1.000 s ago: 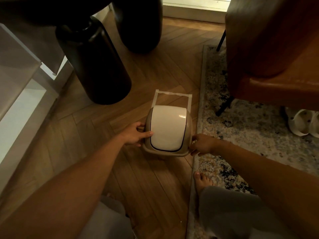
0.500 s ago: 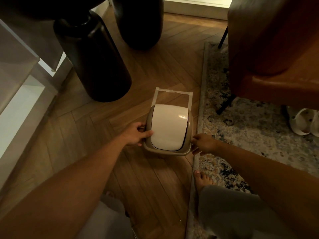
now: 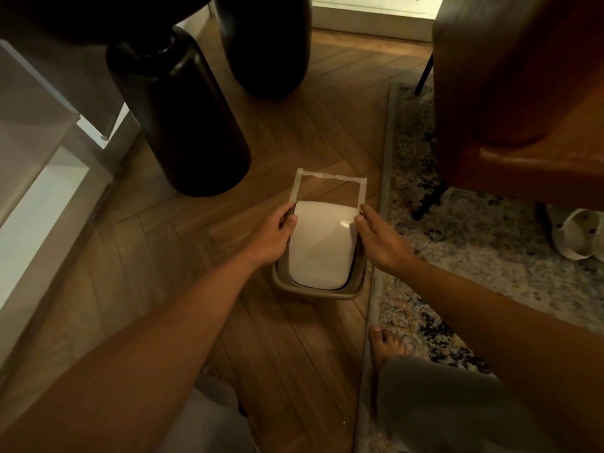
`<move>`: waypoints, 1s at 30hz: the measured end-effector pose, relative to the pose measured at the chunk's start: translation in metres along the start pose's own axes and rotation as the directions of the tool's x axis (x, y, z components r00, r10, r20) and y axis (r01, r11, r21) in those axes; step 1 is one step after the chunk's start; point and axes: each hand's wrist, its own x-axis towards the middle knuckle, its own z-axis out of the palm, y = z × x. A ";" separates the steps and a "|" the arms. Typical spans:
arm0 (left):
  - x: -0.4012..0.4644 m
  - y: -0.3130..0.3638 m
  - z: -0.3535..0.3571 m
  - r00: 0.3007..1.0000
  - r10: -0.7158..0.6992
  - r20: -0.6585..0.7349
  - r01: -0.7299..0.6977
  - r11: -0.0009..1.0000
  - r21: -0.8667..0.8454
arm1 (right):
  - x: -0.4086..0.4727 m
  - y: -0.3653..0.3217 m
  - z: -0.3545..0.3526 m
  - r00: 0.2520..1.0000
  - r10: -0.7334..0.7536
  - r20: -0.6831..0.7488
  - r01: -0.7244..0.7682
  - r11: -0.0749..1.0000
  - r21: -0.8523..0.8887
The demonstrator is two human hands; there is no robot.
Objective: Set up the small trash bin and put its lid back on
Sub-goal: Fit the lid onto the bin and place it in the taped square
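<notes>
A small tan trash bin [image 3: 318, 291] stands upright on the wooden floor, near the rug's edge. Its cream swing lid [image 3: 322, 245] sits on top, inside the tan rim. My left hand [image 3: 273, 235] grips the lid's left side, fingers curled over its far corner. My right hand [image 3: 379, 241] rests against the lid's right side, fingertips at the far right corner. The bin's body below the rim is hidden from this angle. Just behind the bin, masking tape [image 3: 330, 176] marks three sides of a rectangle on the floor.
Two large dark vases [image 3: 183, 125] [image 3: 264, 50] stand at the back left. A brown leather chair [image 3: 523, 103] on thin black legs fills the right. A patterned rug [image 3: 490, 256] lies right, with white slippers [image 3: 575, 235]. My bare foot [image 3: 387, 346] is near the rug's edge.
Both hands slid from the lid's near sides forward to its far corners. The bin now stands closer to the taped mark.
</notes>
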 end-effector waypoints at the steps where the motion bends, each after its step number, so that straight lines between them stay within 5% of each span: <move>1: 0.001 -0.001 0.001 1.000 0.005 -0.006 -0.005 1.000 0.009 | 0.000 0.000 0.002 0.999 -0.031 0.014 0.031 0.999 -0.010; 14: 0.005 -0.011 0.005 0.995 -0.071 0.069 0.078 0.991 -0.109 | 0.001 0.009 0.009 0.998 0.057 0.033 -0.058 0.998 0.035; 30: -0.021 -0.038 0.018 0.998 -0.034 0.061 0.036 0.999 -0.031 | -0.038 0.017 0.022 1.000 -0.009 -0.003 0.009 1.000 0.022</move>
